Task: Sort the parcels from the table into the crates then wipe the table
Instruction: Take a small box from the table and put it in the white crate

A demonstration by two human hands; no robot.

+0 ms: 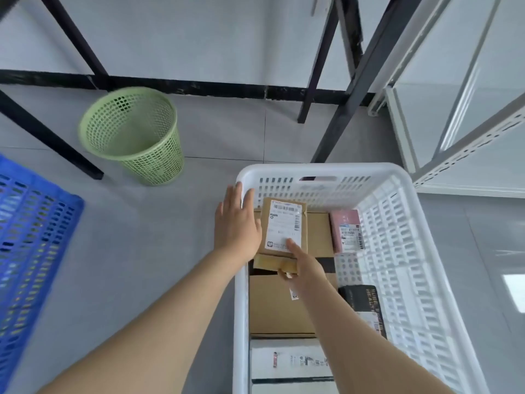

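— What's hard to read?
— Print on the labelled parcel is blurred, can't read it. The blue crate is cut off by the left edge and smeared, so I can't see its contents. The white crate runs out at the bottom edge. My forearms cover part of the brown box and the white box lying in it. There are black legs and white shelving up top. Can't tell what the legs belong to.
— Hands?
— My left hand is flat, fingers straight and together, grasping nothing. It lies against the labelled parcel's left edge, fingertips by the white crate's far-left rim. Touching the rim or not, can't tell. My right hand pinches the parcel's near end, one finger on top on the label, the rest curled underneath.
— Where's the parcel?
— Inside the white crate, far-left part, label up, over other brown cardboard. Resting or held just above, can't tell. A pink parcel is just right of it by the wall, and a black parcel is nearer me on that side.
— Else?
— Green bin on the floor, between the crates, further back.
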